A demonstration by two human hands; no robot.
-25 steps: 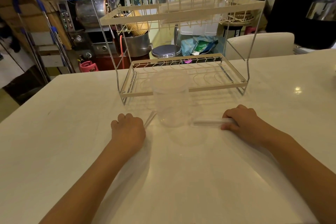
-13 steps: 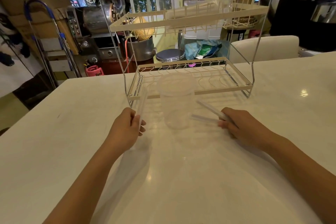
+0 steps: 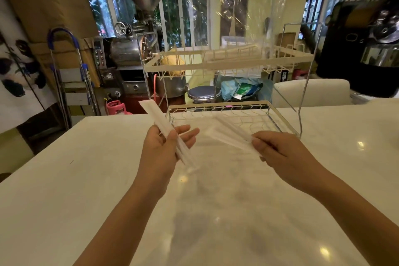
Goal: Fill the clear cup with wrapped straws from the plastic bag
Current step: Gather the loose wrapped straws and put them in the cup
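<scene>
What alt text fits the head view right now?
Both hands hold wrapped straws above a white table: the left hand grips a bundle, the right hand another. A wire rack stands behind; the cup cannot be made out.

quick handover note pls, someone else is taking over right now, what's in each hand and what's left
Left hand: holds a bundle of wrapped straws, raised above the table.
Right hand: holds a second bundle of straws, pointing toward the left hand.
Plastic bag: stands on the rack's upper tier.
Clear cup: not discernible in this frame.
Done: straws in hand.
Left: get them into the cup.
</scene>
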